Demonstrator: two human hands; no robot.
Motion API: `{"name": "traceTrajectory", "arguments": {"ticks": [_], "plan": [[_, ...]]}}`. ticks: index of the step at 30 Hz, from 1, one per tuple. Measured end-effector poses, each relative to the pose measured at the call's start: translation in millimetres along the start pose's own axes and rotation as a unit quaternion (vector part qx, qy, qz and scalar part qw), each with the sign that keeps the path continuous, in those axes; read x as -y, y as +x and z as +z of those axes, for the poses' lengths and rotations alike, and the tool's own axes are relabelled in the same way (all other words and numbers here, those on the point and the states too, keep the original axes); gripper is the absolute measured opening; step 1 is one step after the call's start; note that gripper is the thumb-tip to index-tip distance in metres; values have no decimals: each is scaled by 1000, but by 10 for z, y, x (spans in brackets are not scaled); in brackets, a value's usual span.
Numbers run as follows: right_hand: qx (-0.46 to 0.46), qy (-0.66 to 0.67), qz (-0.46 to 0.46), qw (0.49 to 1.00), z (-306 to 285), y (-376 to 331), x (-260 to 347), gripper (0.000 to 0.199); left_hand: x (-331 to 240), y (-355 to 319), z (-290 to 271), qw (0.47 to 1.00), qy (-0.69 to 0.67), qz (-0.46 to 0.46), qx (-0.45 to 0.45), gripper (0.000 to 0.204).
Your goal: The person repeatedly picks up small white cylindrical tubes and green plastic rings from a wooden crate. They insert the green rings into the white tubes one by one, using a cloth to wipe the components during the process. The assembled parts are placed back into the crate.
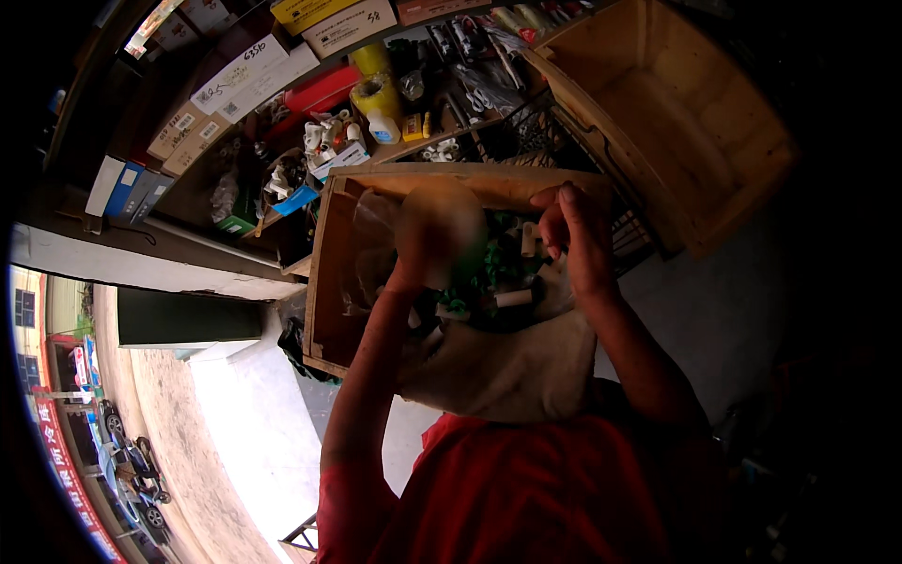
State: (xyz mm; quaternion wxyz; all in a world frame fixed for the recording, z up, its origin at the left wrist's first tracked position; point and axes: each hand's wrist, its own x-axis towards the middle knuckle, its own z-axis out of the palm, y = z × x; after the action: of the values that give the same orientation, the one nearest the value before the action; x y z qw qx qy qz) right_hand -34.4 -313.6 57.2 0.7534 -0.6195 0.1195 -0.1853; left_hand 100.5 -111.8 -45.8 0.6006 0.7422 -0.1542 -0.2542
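In front of me a wooden box (315, 282) holds several white pipe fittings (514, 298) and small green pieces (490, 273). My left hand (425, 254) reaches into its left half; a blur covers the fingers, so their grip does not show. Over the box's right side is my right hand (571, 230), its fingers curled in and its thumb upward; whatever they may hold is hidden. Below that hand lies a white fitting (529, 239) among the green pieces. A pale cloth or sack (503, 371) drapes over the near edge, and clear plastic (376, 211) lines the left end.
Another wooden box (695, 122) stands tilted at the upper right, beside a dark wire rack (531, 127). Behind, a shelf carries cartons (254, 80), yellow rolls (378, 97) and an open box of white fittings (331, 141). At left, a doorway gives onto a street with a vehicle (127, 470).
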Motion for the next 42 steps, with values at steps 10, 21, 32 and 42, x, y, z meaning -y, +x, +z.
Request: {"name": "traceTrajectory", "arguments": {"ticks": [10, 21, 32, 42], "plan": [[7, 7, 0, 1000, -1, 0, -22, 42, 103, -153, 317, 951, 285, 121, 15, 24], [19, 12, -2, 1000, -11, -1, -31, 37, 55, -174, 624, 870, 489, 50, 43, 41], [51, -6, 44, 998, 7, 34, -81, 23, -280, -267, 304, 972, 231, 31, -9, 32], [178, -165, -15, 970, 60, 16, -327, 32, -630, -505, 434, 960, -270, -61, 41, 24]]}}
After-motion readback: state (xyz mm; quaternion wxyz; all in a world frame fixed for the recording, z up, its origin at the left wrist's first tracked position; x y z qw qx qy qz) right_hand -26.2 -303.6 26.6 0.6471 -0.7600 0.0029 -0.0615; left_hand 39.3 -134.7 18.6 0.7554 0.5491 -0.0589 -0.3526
